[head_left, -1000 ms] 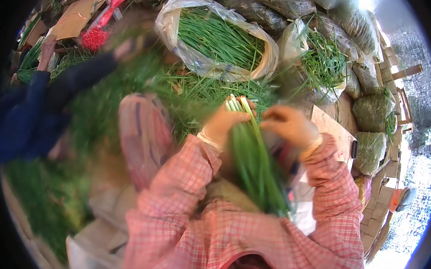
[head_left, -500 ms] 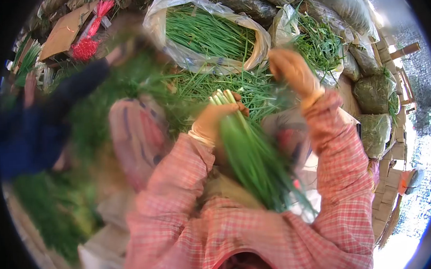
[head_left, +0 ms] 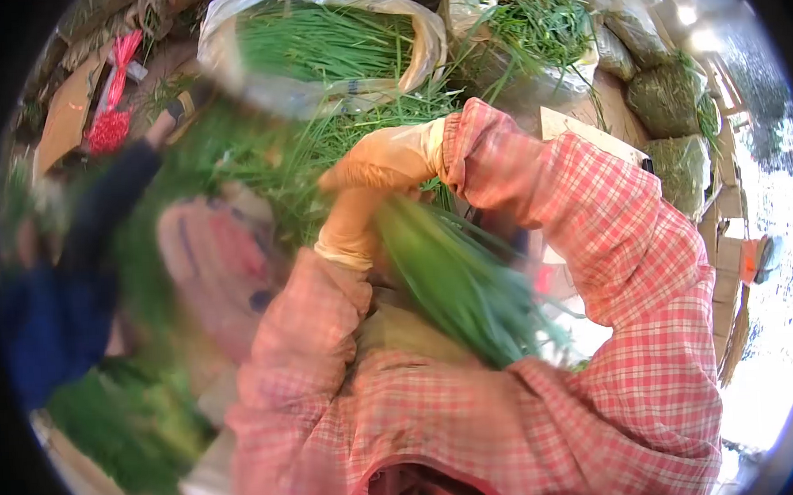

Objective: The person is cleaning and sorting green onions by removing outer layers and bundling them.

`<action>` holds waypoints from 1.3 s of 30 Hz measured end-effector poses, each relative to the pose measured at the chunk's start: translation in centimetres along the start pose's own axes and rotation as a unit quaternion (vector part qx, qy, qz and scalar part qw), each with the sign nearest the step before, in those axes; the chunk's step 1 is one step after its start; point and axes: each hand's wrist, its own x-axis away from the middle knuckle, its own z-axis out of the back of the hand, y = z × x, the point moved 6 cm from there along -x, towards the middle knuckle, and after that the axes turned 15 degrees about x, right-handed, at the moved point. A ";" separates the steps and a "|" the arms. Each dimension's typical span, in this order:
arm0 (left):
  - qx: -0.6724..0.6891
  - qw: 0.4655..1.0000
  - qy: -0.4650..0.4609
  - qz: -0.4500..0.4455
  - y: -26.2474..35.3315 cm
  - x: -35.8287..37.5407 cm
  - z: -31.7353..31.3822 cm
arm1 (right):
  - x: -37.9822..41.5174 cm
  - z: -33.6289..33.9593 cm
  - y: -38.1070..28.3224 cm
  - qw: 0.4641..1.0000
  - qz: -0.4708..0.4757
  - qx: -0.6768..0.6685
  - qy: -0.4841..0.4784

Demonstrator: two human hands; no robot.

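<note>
Head view: left hand (head_left: 353, 227) fist-closed around chive bunch (head_left: 456, 285) near its upper end; right hand (head_left: 377, 160) lies over the top, fingers curled, grip unclear. Bunch axis 11-to-5, leaf tips at 5. Green, motion-blurred. Open bag of greens (head_left: 317, 47) at 12.

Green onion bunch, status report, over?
Left hand gripping green onion bunch. Right hand crossed over its top. Loose greens behind, nothing blocking.

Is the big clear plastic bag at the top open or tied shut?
Open. The bag's mouth gapes wide, its rim rolled back, and the green stalks inside lie exposed.
</note>
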 end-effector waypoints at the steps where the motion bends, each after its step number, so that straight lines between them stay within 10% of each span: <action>1: -0.032 0.998 0.024 -0.040 0.8 -0.4 1.2 | -0.6 0.9 1.1 0.996 0.063 0.016 0.062; 5: -0.191 0.949 0.119 -0.222 9.8 1.6 1.9 | 5.7 8.9 8.3 0.909 0.107 -0.053 0.400; 10: 0.082 0.932 0.030 -0.351 20.7 5.3 7.9 | 20.7 5.9 17.4 0.732 0.086 -0.270 0.620; 17: 0.128 0.912 -0.028 -0.389 31.8 9.7 17.5 | 20.5 -10.9 30.1 0.708 0.027 -0.445 0.547; 25: 0.091 0.853 -0.069 -0.509 29.7 16.0 5.0 | 18.5 -13.6 27.0 0.721 0.091 -0.508 0.462; 28: -0.052 0.834 -0.318 -0.448 28.9 18.5 -0.9 | 19.6 -11.6 23.5 0.745 0.029 -0.414 0.523; 29: -0.063 0.788 -0.124 -0.600 27.1 20.8 -3.5 | 19.9 -11.1 22.8 0.747 0.010 -0.388 0.541; 31: -0.035 0.790 -0.359 -0.497 27.7 22.6 -6.6 | 20.2 -11.2 22.5 0.740 -0.003 -0.374 0.559; 39: -0.240 0.799 -0.342 -0.433 27.1 24.0 -12.3 | 20.9 -15.9 26.5 0.709 -0.060 -0.365 0.601</action>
